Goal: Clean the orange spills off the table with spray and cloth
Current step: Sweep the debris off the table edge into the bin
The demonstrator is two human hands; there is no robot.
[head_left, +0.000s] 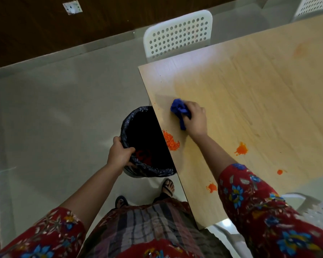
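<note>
Blue cloth point(179, 110), bunched, lies on the table point(250, 86) near its left edge, long axis roughly along that edge. Right hand point(195, 118) clasps it. Left hand point(119, 155) grips the bin point(125, 125) rim, fingers curled inside.

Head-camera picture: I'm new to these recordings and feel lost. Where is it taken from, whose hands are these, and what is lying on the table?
No machine here: a person wears the camera on the head, so you look down on their arms. The right hand holds a crumpled blue cloth against the wooden table. The left hand grips the rim of a black-lined bin partly under the table's edge, near a pile of orange crumbs. Three orange splats lie nearer the person. A white perforated chair stands beyond.
</note>
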